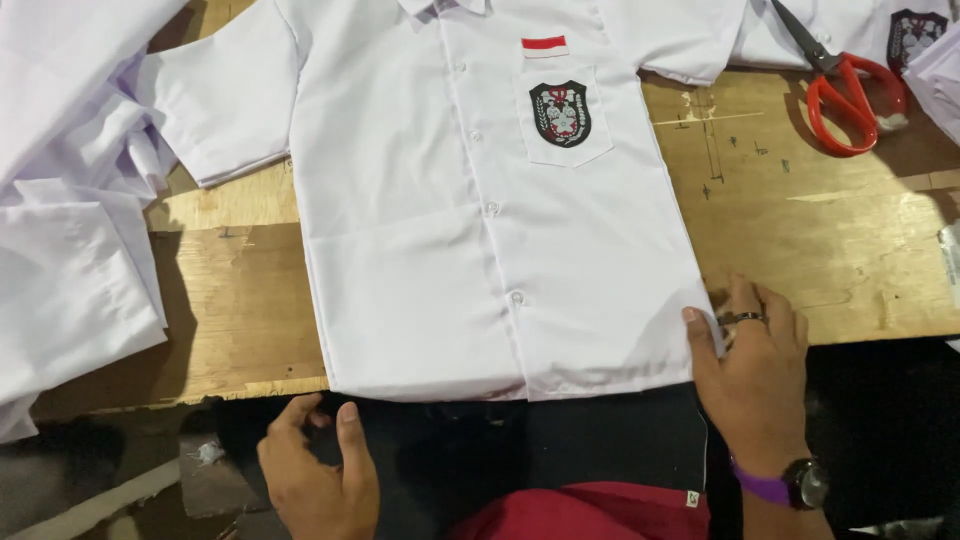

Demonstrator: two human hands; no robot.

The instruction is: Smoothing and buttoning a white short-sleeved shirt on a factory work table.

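A white short-sleeved buttoned shirt [420, 230] lies flat, front up, on a wooden table [820, 240]. Its chest pocket carries a dark shield badge [560, 113] under a small red and white patch [544, 46]. My right hand [752, 375], with a ring and a wristwatch on a purple band, pinches the shirt's lower right hem corner between thumb and fingers. My left hand [318, 470] hovers below the table edge, just under the shirt's lower left hem, fingers apart and holding nothing.
Red-handled scissors [845, 95] lie at the back right beside another white shirt with a badge [915, 35]. A pile of white shirts [70, 230] covers the left side. Dark cloth [600, 435] hangs below the table's front edge.
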